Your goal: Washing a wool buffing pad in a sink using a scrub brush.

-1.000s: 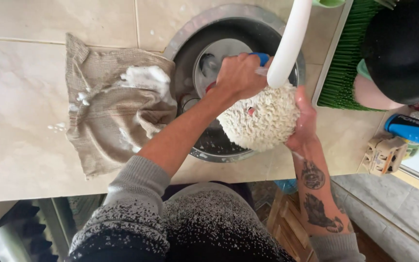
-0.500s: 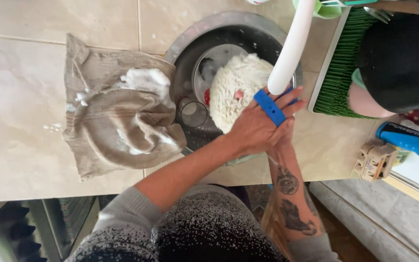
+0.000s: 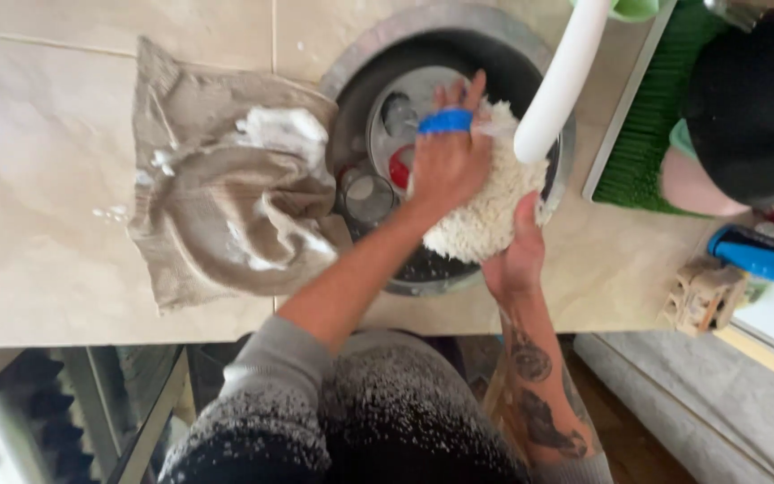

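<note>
A white fluffy item [image 3: 485, 220] is held over the round metal sink [image 3: 360, 54], under the white faucet [image 3: 559, 81]. My left hand [image 3: 448, 166] lies flat on top of the item, with the blue strap of a scrubber [image 3: 445, 122] across its fingers. The scrubber itself is hidden beneath the palm. My right hand [image 3: 517, 255] grips the item's near right edge from below. Both arms come in from the bottom of the view, and the right forearm is tattooed.
A beige cloth with patches of foam [image 3: 226, 206] lies on the tiled counter left of the sink. A glass [image 3: 369, 193] and a plate [image 3: 396, 112] sit in the sink. A green mat [image 3: 647, 134], a dark rounded shape [image 3: 754, 99] and a blue object [image 3: 754, 255] are at the right.
My left hand with the scrubber slid from the item's far side to its near side, then back toward the far left. The fluffy item shifted a little under the faucet.
</note>
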